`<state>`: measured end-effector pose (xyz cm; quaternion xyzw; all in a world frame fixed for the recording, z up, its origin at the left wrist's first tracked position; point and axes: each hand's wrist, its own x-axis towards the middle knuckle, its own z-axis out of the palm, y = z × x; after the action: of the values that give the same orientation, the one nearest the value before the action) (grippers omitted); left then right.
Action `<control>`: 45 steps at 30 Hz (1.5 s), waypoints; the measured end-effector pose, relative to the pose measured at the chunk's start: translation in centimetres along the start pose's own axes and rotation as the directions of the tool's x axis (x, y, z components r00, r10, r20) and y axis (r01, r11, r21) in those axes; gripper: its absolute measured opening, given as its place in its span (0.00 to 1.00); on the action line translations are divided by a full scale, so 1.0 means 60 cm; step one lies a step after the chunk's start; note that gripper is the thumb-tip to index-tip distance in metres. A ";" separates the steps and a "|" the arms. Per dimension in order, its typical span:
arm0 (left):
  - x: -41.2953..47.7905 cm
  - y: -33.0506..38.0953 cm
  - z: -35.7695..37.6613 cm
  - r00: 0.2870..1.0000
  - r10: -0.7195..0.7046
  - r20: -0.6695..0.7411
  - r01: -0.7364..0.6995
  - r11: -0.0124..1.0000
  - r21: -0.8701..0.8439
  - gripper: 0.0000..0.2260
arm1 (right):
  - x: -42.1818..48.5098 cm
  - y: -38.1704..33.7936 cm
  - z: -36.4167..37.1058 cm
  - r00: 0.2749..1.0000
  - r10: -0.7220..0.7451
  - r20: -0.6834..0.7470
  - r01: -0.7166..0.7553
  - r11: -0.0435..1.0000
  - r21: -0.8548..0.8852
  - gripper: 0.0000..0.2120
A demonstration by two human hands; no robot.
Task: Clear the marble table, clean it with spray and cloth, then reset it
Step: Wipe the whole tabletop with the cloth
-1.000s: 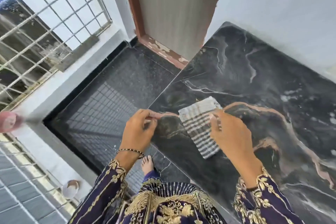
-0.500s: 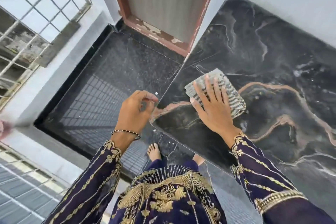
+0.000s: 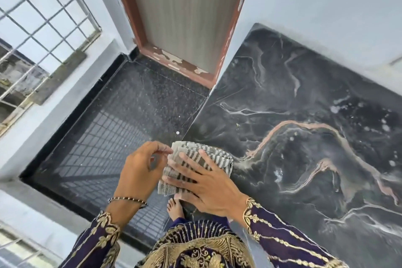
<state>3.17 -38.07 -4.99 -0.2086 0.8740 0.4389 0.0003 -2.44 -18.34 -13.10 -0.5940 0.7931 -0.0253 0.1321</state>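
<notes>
The black marble table [image 3: 304, 115] with pink and white veins fills the right side, with small wet specks scattered over it. A folded grey-and-white striped cloth [image 3: 208, 154] lies at the table's near left corner, partly hanging over the edge. My right hand [image 3: 206, 185] lies flat on the cloth with fingers spread, pressing it down. My left hand [image 3: 139, 167] is just off the table edge, its thumb and fingertips touching the cloth's left corner.
A dark speckled floor [image 3: 130, 126] lies to the left of the table. A door with a chipped red-brown frame [image 3: 180, 65] stands behind it. A white window grille [image 3: 39, 17] is at far left. A pale wall [image 3: 326, 6] backs the table. My bare foot [image 3: 175, 209] shows below.
My right hand has slid the cloth back from the middle of the table toward the near left corner. My left hand has come in to meet the cloth's corner.
</notes>
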 end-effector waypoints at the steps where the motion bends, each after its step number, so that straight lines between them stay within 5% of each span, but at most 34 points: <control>1: 0.005 0.005 0.009 1.000 0.017 0.009 -0.017 0.999 0.037 0.11 | 0.006 0.021 -0.006 1.000 -0.022 0.011 0.021 1.000 0.013 0.25; 6: 0.050 0.039 0.068 0.989 0.107 0.098 -0.124 0.973 0.197 0.03 | 0.045 0.177 -0.050 0.992 0.112 0.051 -0.112 0.994 -0.005 0.25; 10: 0.125 0.085 0.126 0.961 0.194 0.198 -0.239 0.942 0.234 0.07 | 0.078 0.343 -0.100 0.963 0.259 0.079 -0.261 0.965 0.016 0.25; 14: 0.247 0.145 0.180 0.892 0.228 0.389 -0.391 0.822 0.414 0.25 | 0.113 0.482 -0.136 0.935 0.339 0.102 -0.347 0.935 0.075 0.26; 22: 0.407 0.229 0.235 0.862 -0.009 0.507 -0.417 0.555 0.720 0.55 | 0.156 0.672 -0.176 0.890 0.452 0.062 -0.456 0.885 0.095 0.28; 36: 0.428 0.237 0.262 0.847 -0.187 0.497 -0.368 0.468 0.803 0.61 | 0.060 0.757 -0.162 0.901 0.429 -0.061 -0.423 0.901 0.097 0.23; 45: 0.443 0.228 0.274 0.852 -0.213 0.478 -0.328 0.493 0.805 0.64 | 0.034 0.731 -0.151 0.821 0.571 -0.010 -0.566 0.817 0.112 0.28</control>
<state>-29.07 -27.89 -9.48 -0.0221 0.9452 -0.0221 0.3250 -46.16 -8.48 -13.40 -0.3221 0.9344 -0.0388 0.1472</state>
